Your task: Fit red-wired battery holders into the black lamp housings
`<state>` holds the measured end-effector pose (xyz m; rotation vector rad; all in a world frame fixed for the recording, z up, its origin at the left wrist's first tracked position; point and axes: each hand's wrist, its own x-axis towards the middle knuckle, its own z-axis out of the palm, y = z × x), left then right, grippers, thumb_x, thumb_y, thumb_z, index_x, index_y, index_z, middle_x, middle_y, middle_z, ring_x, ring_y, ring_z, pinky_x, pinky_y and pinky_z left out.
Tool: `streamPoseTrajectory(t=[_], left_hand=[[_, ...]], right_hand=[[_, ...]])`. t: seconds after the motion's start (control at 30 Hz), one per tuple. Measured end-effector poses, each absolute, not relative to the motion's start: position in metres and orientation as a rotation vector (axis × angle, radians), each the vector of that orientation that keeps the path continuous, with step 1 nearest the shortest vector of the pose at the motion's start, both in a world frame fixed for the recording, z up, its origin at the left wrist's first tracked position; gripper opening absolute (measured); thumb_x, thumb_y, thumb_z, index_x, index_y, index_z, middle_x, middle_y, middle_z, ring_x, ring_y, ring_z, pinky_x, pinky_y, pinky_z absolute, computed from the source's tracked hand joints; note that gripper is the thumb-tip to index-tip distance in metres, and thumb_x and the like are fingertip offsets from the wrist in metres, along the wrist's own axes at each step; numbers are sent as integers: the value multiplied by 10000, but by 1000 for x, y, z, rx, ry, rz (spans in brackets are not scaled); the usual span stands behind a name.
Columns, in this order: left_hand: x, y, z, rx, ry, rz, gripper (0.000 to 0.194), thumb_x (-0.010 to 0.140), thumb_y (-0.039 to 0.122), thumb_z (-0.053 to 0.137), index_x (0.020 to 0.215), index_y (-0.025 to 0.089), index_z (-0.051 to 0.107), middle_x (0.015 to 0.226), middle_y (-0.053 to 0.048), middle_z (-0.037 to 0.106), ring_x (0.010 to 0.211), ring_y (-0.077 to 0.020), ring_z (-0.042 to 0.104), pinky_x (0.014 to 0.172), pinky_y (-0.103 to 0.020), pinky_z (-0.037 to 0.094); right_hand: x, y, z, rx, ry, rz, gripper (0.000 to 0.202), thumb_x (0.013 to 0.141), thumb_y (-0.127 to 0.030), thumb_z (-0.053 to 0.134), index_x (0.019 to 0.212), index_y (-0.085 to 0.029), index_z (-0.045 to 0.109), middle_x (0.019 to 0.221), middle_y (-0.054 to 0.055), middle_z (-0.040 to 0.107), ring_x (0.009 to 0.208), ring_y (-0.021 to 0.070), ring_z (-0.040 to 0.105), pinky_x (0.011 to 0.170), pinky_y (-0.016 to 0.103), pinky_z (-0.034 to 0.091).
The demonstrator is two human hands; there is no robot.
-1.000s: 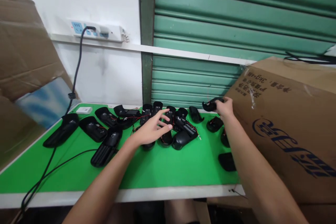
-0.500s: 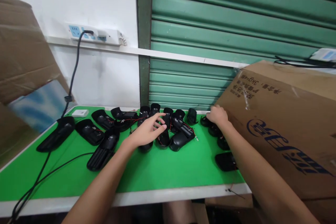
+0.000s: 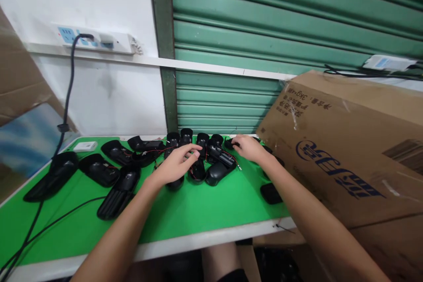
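Note:
My left hand [image 3: 178,163] is over the middle group of black plastic housings, its fingers stretched out and loosely apart, holding nothing. Beneath and beside it are a rounded black housing [image 3: 197,172] and another with a slotted compartment and red wires [image 3: 222,156]. At the table's back edge, my right hand [image 3: 250,147] has its fingers closed on a small black plastic part [image 3: 229,142]; the fingers partly hide it. Several more black pieces lie under and beside my right forearm, among them a flat black housing [image 3: 270,194].
More black housings [image 3: 120,191] are spread over the left of the green tabletop [image 3: 198,211]. A black cable [image 3: 68,92] hangs from a power strip [image 3: 95,38] onto the table. A large cardboard box [image 3: 330,150] borders the right side; a green shutter [image 3: 224,97] stands behind.
My right hand has moved left from the pieces beside the box to the small black part at the back. My left hand stays over the middle group. The view has shifted slightly right.

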<state>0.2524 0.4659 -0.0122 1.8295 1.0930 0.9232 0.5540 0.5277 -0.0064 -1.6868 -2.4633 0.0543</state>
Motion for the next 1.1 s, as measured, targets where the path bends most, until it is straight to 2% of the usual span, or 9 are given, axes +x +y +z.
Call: streamPoseTrajectory(t=[0.2,0.3,0.37,0.43,0.53,0.6,0.7,0.83,1.1], left_hand=[[257,466,-6,1246,870,976,556,874,612,591,1209,173,654,1122,-122,665,758,-152,648,512,-223,493],[261,463,-3,958,724,930,639,890,699,486,1266,197,606,1149,-126,676,785,-177,678,507,-252,534],[265,461,-3,855,703,908,565,893,655,524,1203,194,627,1060,-103,702,812,-192,696,556,-278,575],[267,460,-4,789,764,931,385,873,481,643,1120,186,653,1005,-78,723,779,-173,700,553,-255,567],[267,460,-5,730,862,978,256,832,284,687,1062,176,659,1050,-74,754,735,-155,710,532,-233,539],[266,461,-4,727,878,996,236,848,273,664,1062,173,650,1065,-81,765,732,-161,720,558,-252,556],[264,461,-3,740,868,995,235,867,269,651,1082,176,632,1028,-80,779,704,-161,726,594,-263,574],[262,461,-4,783,846,965,261,870,277,656,1109,174,628,1008,-81,784,684,-165,729,603,-263,578],[259,465,-1,750,880,1007,210,881,246,636,1070,154,618,949,-84,786,677,-166,733,607,-250,576]], right_hand=[[538,490,30,-1228,-2287,-5,251,949,-280,504,1040,-144,695,1046,117,674,913,168,642,869,309,520],[505,461,49,-869,-2335,169,178,920,-261,566,988,-200,719,1018,75,698,935,151,659,874,297,529],[488,455,57,-713,-2420,429,175,910,-255,587,987,-222,741,1085,54,714,994,139,677,925,298,534],[485,464,58,-685,-2365,738,220,898,-305,613,1055,-215,740,1156,57,712,1048,145,689,970,315,545],[510,499,44,-1174,-1975,936,319,880,-277,589,1164,-159,673,1078,68,728,925,120,710,831,247,577],[531,522,26,-1623,-1868,921,226,862,-244,605,1054,-137,662,836,43,725,682,76,657,629,165,520],[548,539,-5,-1907,-1855,1052,195,840,-293,670,815,-106,623,525,31,604,454,101,561,475,199,466],[539,540,-29,-2039,-1876,1166,308,892,-391,668,803,-104,603,525,-7,579,472,85,568,494,204,500],[545,535,-25,-2050,-1979,1177,285,926,-326,656,777,-88,609,565,-51,530,504,16,501,516,136,451]])
